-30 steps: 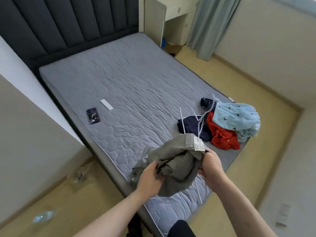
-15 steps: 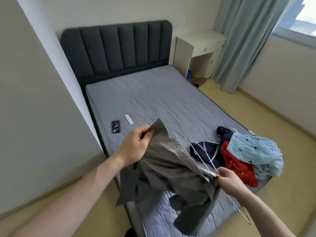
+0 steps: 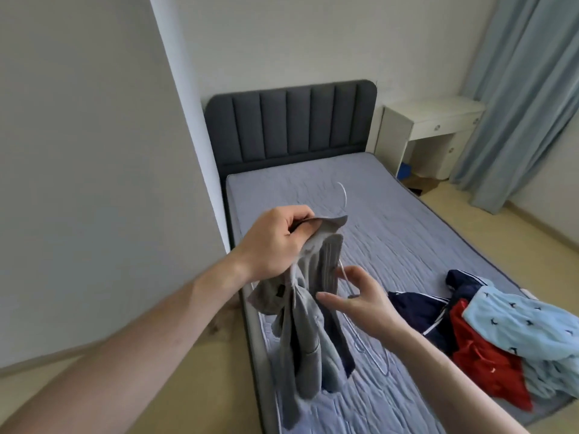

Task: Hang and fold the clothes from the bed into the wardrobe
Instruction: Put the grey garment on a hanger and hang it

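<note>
Two hands: left hand [image 3: 275, 242] grips grey garment [image 3: 308, 311] over bed [image 3: 391, 233] edge.

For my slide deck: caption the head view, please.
Left hand grips a grey garment on a white wire hanger above the grey mattress.

The left arm is stretched forward and upward, bare to the elbow, with the left hand [image 3: 275, 242] raised above the right. Its fingers are curled and closed round the top edge of a grey garment [image 3: 307, 311]. The right arm is extended from the lower right, the right hand [image 3: 357, 296] held lower, palm turned leftward, fingers spread and relaxed, the fingertips set against the cloth.
</note>
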Available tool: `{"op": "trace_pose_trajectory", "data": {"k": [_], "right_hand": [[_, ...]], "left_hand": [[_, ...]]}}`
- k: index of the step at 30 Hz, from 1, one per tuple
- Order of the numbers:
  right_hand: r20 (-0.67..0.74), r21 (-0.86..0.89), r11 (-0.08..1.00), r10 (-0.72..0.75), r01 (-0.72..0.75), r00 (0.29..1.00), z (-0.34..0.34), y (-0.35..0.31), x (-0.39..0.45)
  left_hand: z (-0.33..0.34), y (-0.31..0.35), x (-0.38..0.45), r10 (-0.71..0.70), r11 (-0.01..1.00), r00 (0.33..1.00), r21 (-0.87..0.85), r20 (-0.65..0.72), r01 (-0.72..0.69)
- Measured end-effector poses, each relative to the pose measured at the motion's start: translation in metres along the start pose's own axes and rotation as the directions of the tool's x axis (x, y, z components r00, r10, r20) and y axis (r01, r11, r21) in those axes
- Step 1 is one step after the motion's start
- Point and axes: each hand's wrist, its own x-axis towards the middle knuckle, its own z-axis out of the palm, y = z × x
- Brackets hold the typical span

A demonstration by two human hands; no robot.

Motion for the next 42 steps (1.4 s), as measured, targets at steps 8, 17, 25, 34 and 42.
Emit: {"op": "trace_pose_trajectory", "data": {"k": [8,17,25,34,42], "right_hand": [[-0.134,-0.022,1.0,-0.017,0.014,0.991,0.036,-0.019,0.027],[-0.173,0.217,0.903,-0.338,0.371,0.925,0.065,-0.129,0.013],[-0.059,-0.053,0.89,-0.456,0.453,0.888,0.099,-0.179,-0.007],[-0.175,-0.204,0.876,-0.472,0.437,0.864,0.114,-0.19,-0.013],[0.034,-0.114,0.901,-0.417,0.418,0.908,0.164,-0.199,-0.049]], "left_hand": [[-0.094,0.0,-0.045,0.043,0.988,0.98,0.156,-0.197,-0.012],[-0.183,-0.088,-0.148,-0.327,0.877,0.916,0.287,-0.234,0.386],[-0.22,-0.116,-0.198,-0.394,0.875,0.853,0.144,-0.342,0.462],[-0.253,-0.096,-0.209,-0.366,0.889,0.888,0.178,-0.278,0.422],[-0.249,-0.05,-0.2,-0.166,0.978,0.981,0.111,-0.102,0.177]]}}
